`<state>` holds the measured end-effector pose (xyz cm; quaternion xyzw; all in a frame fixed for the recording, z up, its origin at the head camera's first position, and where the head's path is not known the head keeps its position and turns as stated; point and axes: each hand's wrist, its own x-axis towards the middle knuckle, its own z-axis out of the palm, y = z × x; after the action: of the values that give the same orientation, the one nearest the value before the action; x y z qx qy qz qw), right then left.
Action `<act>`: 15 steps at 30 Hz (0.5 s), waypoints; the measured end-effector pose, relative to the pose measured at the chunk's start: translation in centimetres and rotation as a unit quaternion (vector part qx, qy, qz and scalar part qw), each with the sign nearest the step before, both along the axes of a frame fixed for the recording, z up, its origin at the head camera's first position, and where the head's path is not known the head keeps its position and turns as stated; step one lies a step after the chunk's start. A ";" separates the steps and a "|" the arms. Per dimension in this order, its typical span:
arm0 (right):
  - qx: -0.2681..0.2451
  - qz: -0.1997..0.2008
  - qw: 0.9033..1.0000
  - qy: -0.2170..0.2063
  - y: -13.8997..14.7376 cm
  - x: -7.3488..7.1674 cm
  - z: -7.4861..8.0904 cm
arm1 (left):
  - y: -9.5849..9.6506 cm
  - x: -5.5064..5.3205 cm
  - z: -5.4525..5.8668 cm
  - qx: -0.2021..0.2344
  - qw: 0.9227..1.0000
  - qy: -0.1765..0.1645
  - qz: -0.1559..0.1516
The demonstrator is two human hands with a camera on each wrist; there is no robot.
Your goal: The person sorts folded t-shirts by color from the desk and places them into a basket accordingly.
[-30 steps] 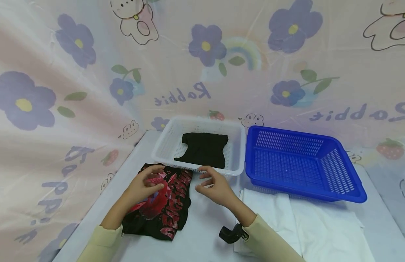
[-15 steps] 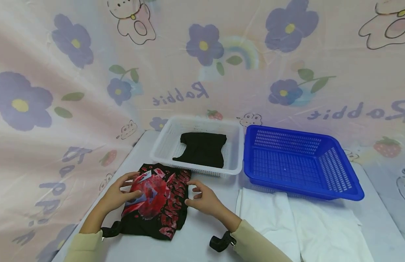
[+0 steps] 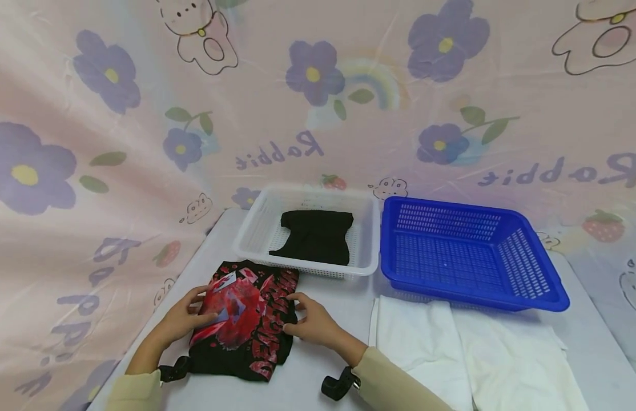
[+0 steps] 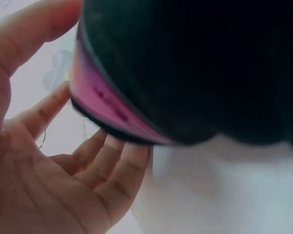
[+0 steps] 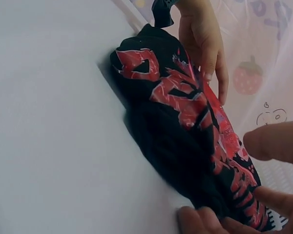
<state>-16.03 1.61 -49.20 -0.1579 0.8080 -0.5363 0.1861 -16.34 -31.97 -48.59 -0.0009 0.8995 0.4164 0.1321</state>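
A folded black T-shirt (image 3: 236, 319) with a red graphic and lettering lies on the white table, also seen edge-on in the right wrist view. My left hand (image 3: 181, 317) is at its left side, thumb over the print and fingers spread along the edge. In the left wrist view, those fingertips (image 4: 129, 151) pass behind the dark cloth. At the opposite side is my right hand (image 3: 315, 322), thumb and index finger apart near the lettering. The right wrist view shows its lower fingers (image 5: 200, 219) bent right at the cloth's edge.
Behind the shirt stands a white basket (image 3: 246, 228) with a folded black garment (image 3: 318, 237) in it. A blue basket (image 3: 549, 285) is to its right. White folded cloths (image 3: 415, 342) lie at the front right. A patterned curtain (image 3: 277, 114) borders the table.
Both hands have come down and toward me from above the shirt's far end to its two sides. The left hand has shifted left. The shirt stays in place.
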 end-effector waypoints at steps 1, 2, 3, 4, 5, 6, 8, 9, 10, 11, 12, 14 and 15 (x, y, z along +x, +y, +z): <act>0.001 0.001 1.000 0.002 -0.1 0.0 0.0 | 0.0 0.0 -0.1 0.003 1.000 -0.003 -0.001; 0.002 0.001 1.000 0.003 -0.3 0.0 0.0 | 0.0 0.1 -0.1 0.007 1.000 -0.006 -0.001; 0.002 0.001 1.000 0.003 -0.4 0.0 0.1 | 0.0 0.1 -0.2 0.009 1.000 -0.008 -0.002; 0.002 0.002 1.000 0.002 -0.6 0.0 0.1 | 0.0 0.1 -0.3 0.011 1.000 -0.010 -0.001; 0.000 0.003 1.000 0.003 -0.7 0.0 0.1 | -0.1 0.2 -0.4 0.011 1.000 -0.012 -0.001; 0.000 0.004 1.000 0.003 -0.8 0.0 0.1 | -0.1 0.2 -0.4 0.010 1.000 -0.013 0.000; 0.000 0.007 1.000 0.004 -1.1 -0.1 0.1 | -0.1 0.2 -0.6 0.014 1.000 -0.016 0.002; -0.001 0.008 1.000 0.005 -1.3 -0.1 0.1 | -0.1 0.3 -0.6 0.017 1.000 -0.019 0.004; -0.001 0.009 1.000 0.007 -1.4 -0.1 0.0 | -0.1 0.3 -0.6 0.022 1.000 -0.021 0.004; 0.001 0.009 1.000 0.009 -1.6 -0.1 0.0 | -0.1 0.2 -0.6 0.027 0.999 -0.024 0.004; 0.003 0.009 1.000 0.009 -1.8 -0.2 -0.1 | 0.0 0.2 -0.6 0.033 0.999 -0.027 0.002; 0.009 0.009 1.000 0.014 -2.2 -0.2 -0.2 | 0.0 0.2 -0.6 0.039 0.999 -0.030 -0.002; 0.011 0.008 1.000 0.016 -2.3 -0.2 -0.2 | 0.1 0.2 -0.6 0.042 0.999 -0.032 -0.003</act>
<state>-16.24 -0.73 -49.45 -0.1711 0.8155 -0.5230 0.1795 -16.11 -31.91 -49.17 -0.0060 0.8766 0.4531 0.1621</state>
